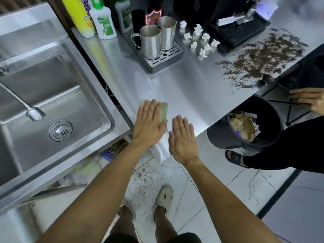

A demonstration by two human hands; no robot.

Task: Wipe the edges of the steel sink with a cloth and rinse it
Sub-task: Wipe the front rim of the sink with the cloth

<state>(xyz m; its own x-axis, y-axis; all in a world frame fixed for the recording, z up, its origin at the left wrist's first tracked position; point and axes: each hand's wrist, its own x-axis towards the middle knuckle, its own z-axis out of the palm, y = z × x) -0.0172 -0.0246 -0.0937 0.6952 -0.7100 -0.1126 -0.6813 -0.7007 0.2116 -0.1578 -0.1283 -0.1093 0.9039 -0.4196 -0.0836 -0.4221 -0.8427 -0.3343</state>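
The steel sink [98,95] fills the left side, with a round drain [60,131] in its basin and a flexible faucet head [34,114] hanging over it. A folded green cloth [164,109] lies on the steel counter [192,88] to the right of the sink. My left hand [149,124] lies flat on the cloth, fingers together, pressing it down. My right hand [183,139] rests flat on the bare counter just right of the cloth, near the counter's front corner, and holds nothing.
Two steel jugs [157,39] stand on a drip tray, soap bottles [103,21] behind. Crumpled paper bits [201,39] and scattered coffee grounds [263,55] lie at the right. Another person's hand [310,100] and a black bin [245,123] are beside the counter.
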